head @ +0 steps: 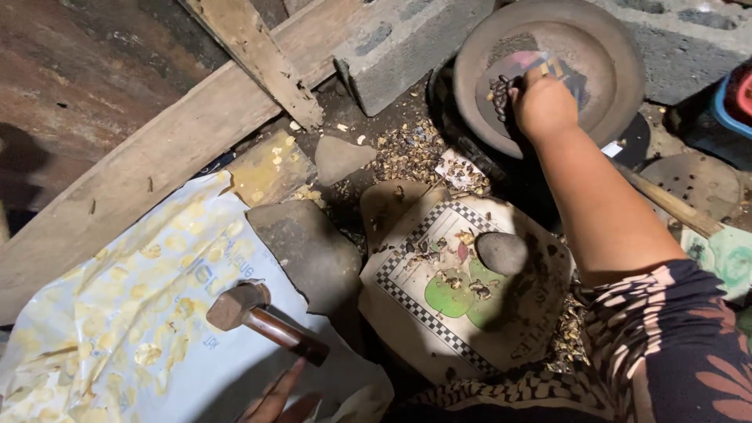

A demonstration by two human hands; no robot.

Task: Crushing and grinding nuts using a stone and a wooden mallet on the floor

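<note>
A: Where is the right hand point(543, 102)?

B: Far right, reaching into a round brown pan point(607, 47) that sits by a grey concrete block point(399, 39). The fingers are curled down onto a small heap of dark nuts point(499, 94) in the pan — touching them, though I cannot tell whether any are actually pinched between the fingers.

A: And the left hand point(274, 399)?

B: Only a few fingers show at the near edge, low in the middle. They lie loosely spread on a white and yellow plastic sack point(117, 313), holding nothing. Just beyond them is a hammer point(262, 317) with a rusty head and a dark reddish handle, resting on the sack — near the fingers, but apart from them.

A: What lies between the two hands?

B: A worn piece of cardboard point(439, 313) with a checkered border and green fruit printed on it. A smooth grey stone point(501, 252) sits on it, with bits of broken shell point(458, 278) around it. To the left of the cardboard stands a bigger dark rock point(309, 251), and more shell litter point(411, 153) covers the ground toward the pan. A pale wooden beam point(157, 164) runs diagonally across the far left.
</note>
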